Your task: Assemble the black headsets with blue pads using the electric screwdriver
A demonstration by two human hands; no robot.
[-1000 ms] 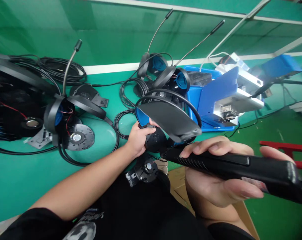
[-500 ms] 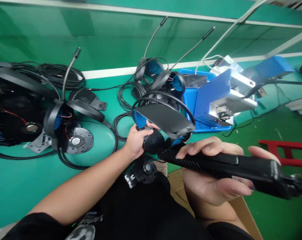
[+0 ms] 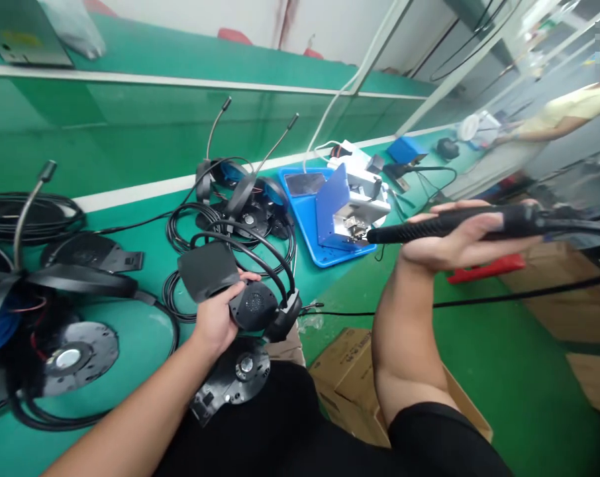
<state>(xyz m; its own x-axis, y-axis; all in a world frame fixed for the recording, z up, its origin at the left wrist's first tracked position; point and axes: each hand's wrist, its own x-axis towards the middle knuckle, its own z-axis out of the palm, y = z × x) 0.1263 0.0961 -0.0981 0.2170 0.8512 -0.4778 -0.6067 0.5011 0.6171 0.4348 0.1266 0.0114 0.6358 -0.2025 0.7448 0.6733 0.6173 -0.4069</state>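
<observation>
My left hand [image 3: 215,319] is closed around the black ear cup of a headset [image 3: 253,301] held over the front edge of the green bench [image 3: 146,218]; its black headband arcs up above the cup. A loose black speaker plate [image 3: 233,377] hangs just below that hand. My right hand [image 3: 453,242] is raised to the right, off the bench, with the fingers curled around a long black soldering iron [image 3: 444,226]. The iron's tip points left toward the blue stand [image 3: 337,209], and its cable [image 3: 479,301] trails off to the right.
Other black headsets with gooseneck microphones [image 3: 240,192] lie mid-bench, and more with coiled cables [image 3: 29,218] and speaker plates [image 3: 74,354] at left. A blue tray [image 3: 304,228] holds the stand. Cardboard boxes [image 3: 352,377] sit on the floor below. Another person [image 3: 533,139] stands at far right.
The view has swung up and to the right. My right hand has lifted the soldering iron away from the headset, up and to the right. My left hand keeps the ear cup.
</observation>
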